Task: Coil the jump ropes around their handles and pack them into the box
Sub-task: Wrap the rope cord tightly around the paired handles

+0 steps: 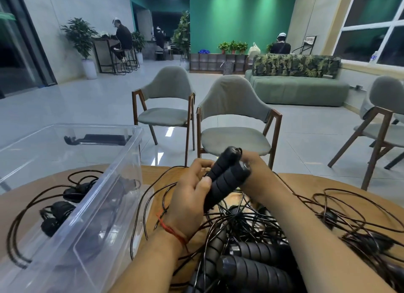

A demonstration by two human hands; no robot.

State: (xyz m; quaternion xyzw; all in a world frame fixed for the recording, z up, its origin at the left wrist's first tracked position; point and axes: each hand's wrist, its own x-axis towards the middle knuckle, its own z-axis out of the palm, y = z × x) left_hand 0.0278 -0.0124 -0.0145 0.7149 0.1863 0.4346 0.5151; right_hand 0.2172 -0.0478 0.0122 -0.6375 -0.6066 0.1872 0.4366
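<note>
Both hands hold one pair of black foam handles (227,179) side by side, raised above the wooden table (153,177) and just right of the clear box (122,161). The left hand (190,201) grips the lower part, with the thumb laid on the foam and the other fingers curled round from behind. The right hand (258,177) closes round the upper ends. The thin cord (153,196) of this rope hangs down and runs into the pile (251,244) of other ropes lying under the wrists. I think this is the main risk: when the winding begins, the cord can drag a neighbour rope with it, or catch in a knot, because all the loops cross each other there. The two handles may also slide apart if the grip loosens (the foam looks soft and ribbed, so probably it holds well). A loop could also hook on the box's rim. Several things I cannot make out. The right fingertips are hidden behind the handles. Where exactly this cord ends inside the pile cannot be followed. The ropes already in the box are seen only through its shiny wall, so I cannot tell if they are wound tidily. The near edge of the pile is cut off by the frame.
</note>
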